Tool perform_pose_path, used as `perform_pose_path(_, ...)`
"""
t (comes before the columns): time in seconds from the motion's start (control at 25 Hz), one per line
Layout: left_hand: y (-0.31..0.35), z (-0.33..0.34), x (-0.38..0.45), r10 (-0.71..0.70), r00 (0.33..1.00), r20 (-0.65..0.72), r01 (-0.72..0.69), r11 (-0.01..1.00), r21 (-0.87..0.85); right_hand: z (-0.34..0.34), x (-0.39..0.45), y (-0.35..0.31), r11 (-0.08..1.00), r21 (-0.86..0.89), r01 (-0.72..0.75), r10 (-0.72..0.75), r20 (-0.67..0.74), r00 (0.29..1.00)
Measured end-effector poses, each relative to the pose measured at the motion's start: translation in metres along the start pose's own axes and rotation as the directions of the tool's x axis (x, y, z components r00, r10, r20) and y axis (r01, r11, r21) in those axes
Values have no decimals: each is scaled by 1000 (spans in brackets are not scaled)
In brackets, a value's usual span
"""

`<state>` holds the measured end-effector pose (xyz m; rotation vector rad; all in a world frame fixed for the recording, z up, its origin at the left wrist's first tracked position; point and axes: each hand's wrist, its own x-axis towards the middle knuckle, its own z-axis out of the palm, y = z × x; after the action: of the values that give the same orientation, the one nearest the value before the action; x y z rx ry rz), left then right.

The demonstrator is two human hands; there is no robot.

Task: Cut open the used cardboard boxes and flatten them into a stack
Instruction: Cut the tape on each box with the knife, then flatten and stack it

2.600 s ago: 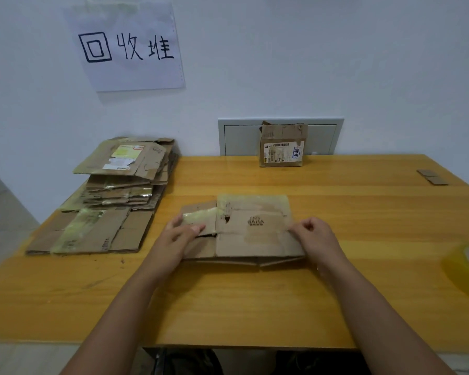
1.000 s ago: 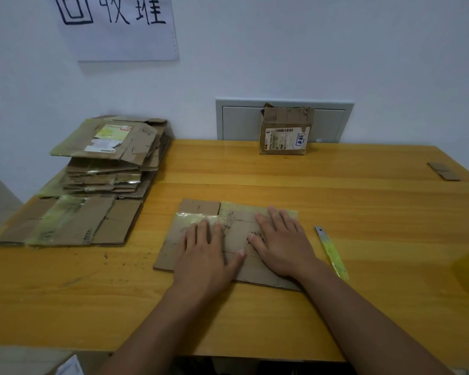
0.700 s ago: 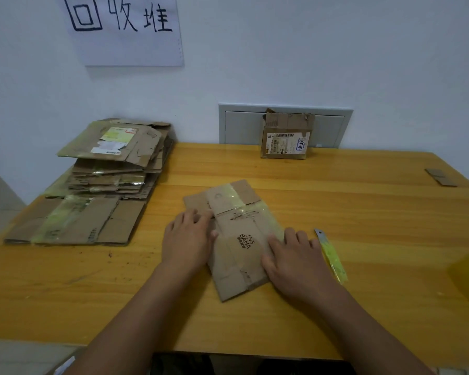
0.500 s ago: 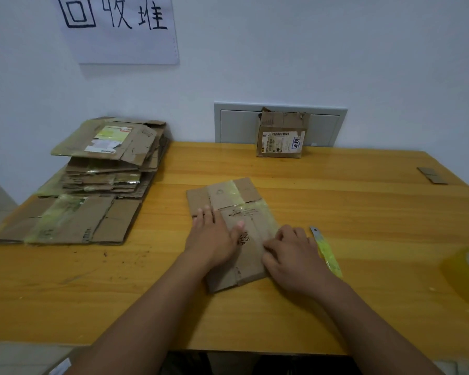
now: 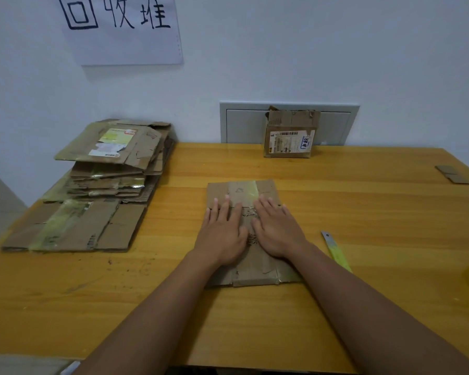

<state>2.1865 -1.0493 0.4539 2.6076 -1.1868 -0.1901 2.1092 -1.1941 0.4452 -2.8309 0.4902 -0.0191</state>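
A flattened cardboard box point(image 5: 241, 190) lies in the middle of the wooden desk point(image 5: 363, 212), its long side running from the near edge toward the far edge, with yellowish tape across its far end. The left hand point(image 5: 222, 234) and the right hand point(image 5: 278, 231) rest side by side on it, palms down, fingers straight and slightly spread, pressing the cardboard against the desk. Toward the far left corner sits the stack of flattened boxes point(image 5: 111, 169), the lowest sheets spreading out toward the left edge. An unflattened box point(image 5: 290, 133) with a shipping label stands at the far edge, leaning against a grey wall panel point(image 5: 241, 123). A utility knife point(image 5: 336, 250) with a yellow-green body lies just right of the right forearm. Two small cardboard scraps point(image 5: 452, 174) lie near the far right corner. A paper sign point(image 5: 125, 28) with handwritten characters hangs on the wall above the stack.
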Motion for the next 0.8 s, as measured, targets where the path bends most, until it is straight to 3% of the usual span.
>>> perform_pose_path(0.12, 5, 4, 4, -20, 1000, 21, 19, 999, 39, 0, -2, -1, 998, 52, 26, -23, -61, 998)
perform_pose_path(0.2, 6, 8, 4, -37, 999, 34, 35, 998, 58, -2, -6, -2, 993, 116, 33, -10, -190, 982)
perform_pose_path(0.32, 5, 10, 3, -49, 999, 20, 48, 997, 58, -11, -18, -1, 983, 86, -164, 183, -313, 932)
perform_pose_path(0.44, 5, 10, 3, -49, 998, -28, 50, 998, 46, -21, -30, 2, 923, 89, -375, 384, -126, 915)
perform_pose_path(0.56, 4, 12, 1, -41, 996, -74, 43, 999, 22, -31, -36, 2, 839, 317, -441, 451, 48, 891)
perform_pose_path(0.72, 2, 14, 1, -32, 993, -111, 33, 999, 0, -48, -37, 10, 496, 721, -483, 501, 217, 838)
perform_pose_path(0.8, 1, 15, 1, -35, 992, -123, 35, 999, -9, -50, -38, 8, 451, 751, -482, 445, 279, 851)
